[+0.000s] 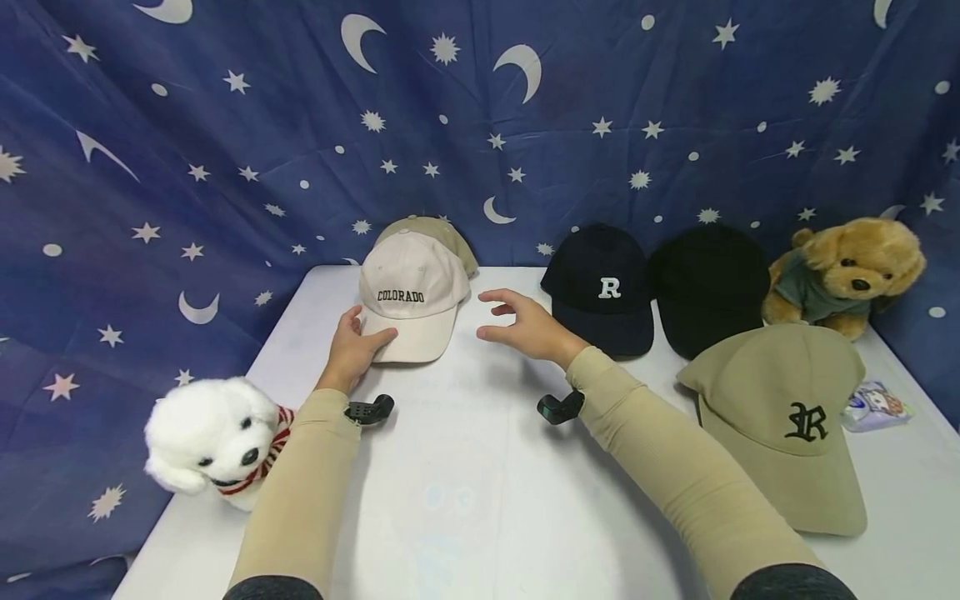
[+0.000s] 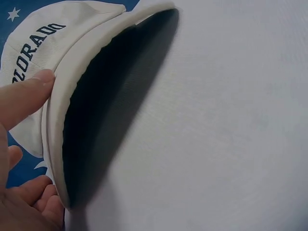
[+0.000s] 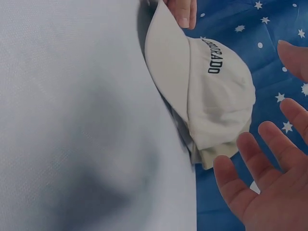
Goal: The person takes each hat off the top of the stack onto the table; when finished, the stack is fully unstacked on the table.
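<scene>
Holding one cap [image 1: 414,307] of five

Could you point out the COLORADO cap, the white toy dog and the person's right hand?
COLORADO cap [image 1: 411,307]: head view, on the crown's front, below the lettering.
White toy dog [image 1: 215,435]: head view, on its face.
Right hand [image 1: 531,328]: head view, on its back.
</scene>
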`<state>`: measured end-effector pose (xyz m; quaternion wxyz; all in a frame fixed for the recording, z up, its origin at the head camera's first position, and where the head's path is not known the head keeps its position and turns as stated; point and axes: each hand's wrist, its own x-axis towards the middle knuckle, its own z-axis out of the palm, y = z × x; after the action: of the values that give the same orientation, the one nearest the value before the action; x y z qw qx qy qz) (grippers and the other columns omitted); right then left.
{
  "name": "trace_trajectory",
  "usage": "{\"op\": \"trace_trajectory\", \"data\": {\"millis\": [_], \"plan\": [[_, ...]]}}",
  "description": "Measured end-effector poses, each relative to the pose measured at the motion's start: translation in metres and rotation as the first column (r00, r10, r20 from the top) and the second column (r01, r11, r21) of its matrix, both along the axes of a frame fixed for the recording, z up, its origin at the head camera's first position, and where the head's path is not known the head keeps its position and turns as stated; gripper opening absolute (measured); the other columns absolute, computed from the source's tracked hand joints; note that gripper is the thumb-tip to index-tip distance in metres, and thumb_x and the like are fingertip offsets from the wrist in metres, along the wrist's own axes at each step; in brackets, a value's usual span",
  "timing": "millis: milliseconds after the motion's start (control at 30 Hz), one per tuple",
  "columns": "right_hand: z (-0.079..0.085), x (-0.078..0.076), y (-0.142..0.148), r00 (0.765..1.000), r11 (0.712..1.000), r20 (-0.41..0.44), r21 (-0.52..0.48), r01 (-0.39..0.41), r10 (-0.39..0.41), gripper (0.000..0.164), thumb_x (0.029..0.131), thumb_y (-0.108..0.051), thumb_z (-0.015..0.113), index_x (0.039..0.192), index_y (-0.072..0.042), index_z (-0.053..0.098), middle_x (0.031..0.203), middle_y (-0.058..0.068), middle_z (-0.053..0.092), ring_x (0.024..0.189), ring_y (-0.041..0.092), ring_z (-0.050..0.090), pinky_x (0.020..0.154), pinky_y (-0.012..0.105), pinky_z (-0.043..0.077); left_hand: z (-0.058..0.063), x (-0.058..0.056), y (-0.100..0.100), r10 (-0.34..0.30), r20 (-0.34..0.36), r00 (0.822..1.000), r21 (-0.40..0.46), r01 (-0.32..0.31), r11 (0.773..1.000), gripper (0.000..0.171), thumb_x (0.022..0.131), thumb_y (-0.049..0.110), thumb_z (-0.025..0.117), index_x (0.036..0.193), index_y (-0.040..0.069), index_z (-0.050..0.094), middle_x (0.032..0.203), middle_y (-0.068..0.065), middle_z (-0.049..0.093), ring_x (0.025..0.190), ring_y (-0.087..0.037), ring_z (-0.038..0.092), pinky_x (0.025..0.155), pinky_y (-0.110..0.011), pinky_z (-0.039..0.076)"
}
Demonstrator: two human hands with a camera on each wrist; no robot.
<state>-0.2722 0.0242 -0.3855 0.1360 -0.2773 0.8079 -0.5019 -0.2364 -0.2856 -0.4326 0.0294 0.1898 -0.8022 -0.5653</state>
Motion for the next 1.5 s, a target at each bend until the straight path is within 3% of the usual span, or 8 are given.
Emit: {"op": "trace_trajectory", "data": {"millis": [367,700,967,1200,1500], "plan": [[-0.008,-0.002,-0.001,1.000,1.000,0.013,0.022,0.009,-0.009,0.061,0.090,-0.025,0.075,0.144,-0.011,0.051,0.147,0.009,0.048,0.129,0.027,0.050,0.101,0.045,0.044,0.001,0.001,-0.003,-0.042,0.061,0.997,-0.076,0.047,0.996,0.088,0.092,0.022,0.074,0.159,0.007,0.020,0.164,-0.020,0.014,0.151,-0.031,0.014,0.120,-0.037,0.016],[-0.009,-0.007,-0.005,1.000,0.999,-0.004,0.046,0.022,-0.022,0.062,0.090,-0.027,0.075,0.144,-0.008,0.051,0.145,0.009,0.050,0.127,0.026,0.052,0.102,0.044,0.044,0.006,0.010,-0.001,-0.111,0.076,0.991,-0.048,0.114,0.992,0.089,0.090,0.018,0.076,0.159,0.007,0.021,0.164,-0.021,0.011,0.151,-0.032,0.010,0.120,-0.041,0.013],[0.000,-0.013,-0.010,0.998,0.997,0.017,0.051,0.060,-0.061,0.063,0.092,-0.027,0.074,0.146,-0.008,0.049,0.148,0.010,0.048,0.130,0.028,0.048,0.104,0.047,0.042,0.005,0.017,0.003,-0.168,0.062,0.984,-0.091,0.173,0.981,0.087,0.088,0.016,0.077,0.157,0.004,0.025,0.164,-0.019,0.016,0.150,-0.033,0.013,0.120,-0.042,0.014],[0.006,-0.020,-0.020,0.998,0.995,0.003,0.074,0.070,-0.071,0.062,0.092,-0.027,0.073,0.146,-0.008,0.048,0.154,0.007,0.042,0.133,0.028,0.046,0.105,0.043,0.042,0.007,0.022,0.007,-0.191,0.075,0.979,-0.122,0.199,0.972,0.088,0.088,0.016,0.078,0.157,0.003,0.025,0.163,-0.020,0.017,0.150,-0.034,0.013,0.120,-0.045,0.013],[0.010,-0.031,-0.034,0.995,0.993,0.026,0.074,0.095,-0.097,0.060,0.092,-0.023,0.074,0.144,-0.008,0.050,0.155,0.007,0.039,0.135,0.031,0.042,0.103,0.041,0.043,0.008,0.032,0.012,-0.210,0.089,0.974,-0.091,0.218,0.972,0.093,0.086,0.019,0.080,0.157,0.004,0.022,0.163,-0.019,0.017,0.150,-0.032,0.013,0.120,-0.045,0.012]]}}
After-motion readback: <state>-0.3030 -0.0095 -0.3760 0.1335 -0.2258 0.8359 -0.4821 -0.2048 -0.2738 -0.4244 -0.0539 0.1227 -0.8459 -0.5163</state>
